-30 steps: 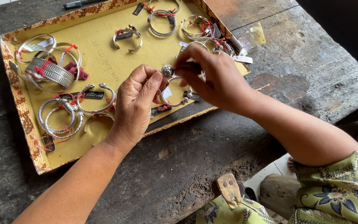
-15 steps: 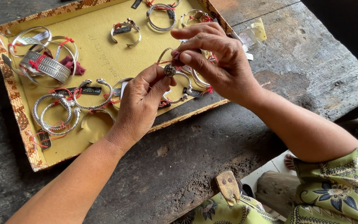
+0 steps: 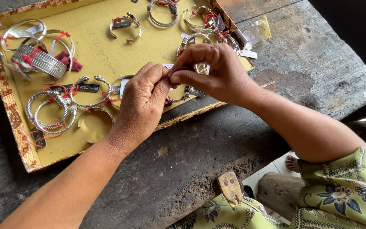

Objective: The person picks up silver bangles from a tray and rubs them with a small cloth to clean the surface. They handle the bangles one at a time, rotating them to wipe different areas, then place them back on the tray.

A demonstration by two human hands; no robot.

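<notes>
Both hands (image 3: pixel 183 85) pinched together over yellow bracelet tray (image 3: pixel 94 46)

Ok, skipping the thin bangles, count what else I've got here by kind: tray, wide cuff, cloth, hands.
Shallow yellow-lined cardboard tray: 1
Wide engraved silver cuff bracelet: 1
Dark red cloth scrap: 1
Bare left hand and bare right hand: 2
Total: 5

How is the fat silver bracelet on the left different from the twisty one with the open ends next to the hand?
The wide band bracelet is a broad, flat strip with a ribbed pattern; the twisted open bracelet is a thin rope-like wire with knobbed ends and a gap. The wide one lies on other bangles, the twisted one flat on the yellow tray. Both are silver with red thread.
</notes>
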